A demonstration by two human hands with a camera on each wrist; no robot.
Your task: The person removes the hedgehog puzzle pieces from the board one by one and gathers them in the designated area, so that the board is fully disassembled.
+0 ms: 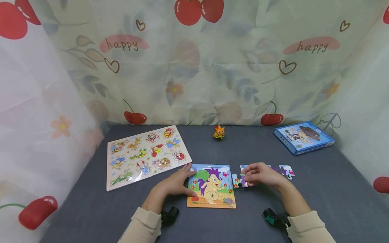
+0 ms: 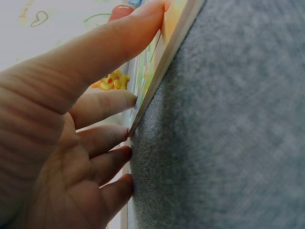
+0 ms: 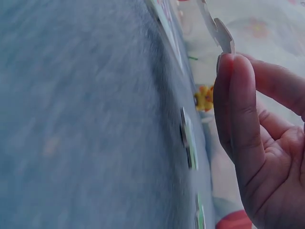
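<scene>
"On the near part of the table point(image 1: 218, 224), what did the left hand point(image 1: 174, 182) do?"

"It was spread, with its thumb and a finger on the left side of the hedgehog puzzle point(image 1: 211, 185)."

"And the right hand point(image 1: 261, 176)?"

"It pinched a puzzle piece point(image 1: 236, 182), up off the table, just by the puzzle's right side. I couldn't tell if they touched."

"What was farther off?"

"Some loose pieces point(image 1: 286, 170) lay past that hand. The bug board point(image 1: 148, 158) lay on the left, a blue box point(image 1: 304, 137) on the right, and a small orange toy point(image 1: 218, 132) stood by the cherry curtain point(image 1: 209, 81)."
</scene>
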